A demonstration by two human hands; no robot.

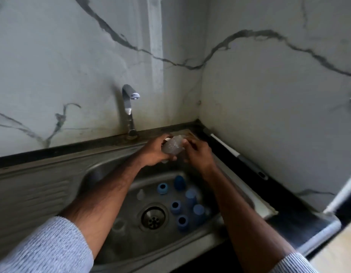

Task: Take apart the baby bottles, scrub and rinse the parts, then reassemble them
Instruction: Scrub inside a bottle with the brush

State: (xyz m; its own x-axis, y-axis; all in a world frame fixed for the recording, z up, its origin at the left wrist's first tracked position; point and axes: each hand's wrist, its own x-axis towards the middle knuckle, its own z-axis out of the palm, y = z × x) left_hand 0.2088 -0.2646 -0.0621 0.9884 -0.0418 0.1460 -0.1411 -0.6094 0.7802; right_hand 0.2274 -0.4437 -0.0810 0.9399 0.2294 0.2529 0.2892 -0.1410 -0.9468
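My left hand (155, 152) grips a clear baby bottle body (173, 147) above the far rim of the steel sink (103, 170). My right hand (198, 152) holds the bottle's other end, fingers curled against it. Several blue bottle parts lie in the basin: a cap (179, 182), a ring (162, 189), and more rings and caps (176, 206) beside the drain (153, 216). A clear teat (140, 195) stands on the basin floor, left of the blue parts.
The tap (129, 109) stands behind the sink with no water visibly running. A bottle brush with a white and grey handle (239, 154) lies on the dark counter at the right wall. The ribbed drainboard (32, 186) stretches left.
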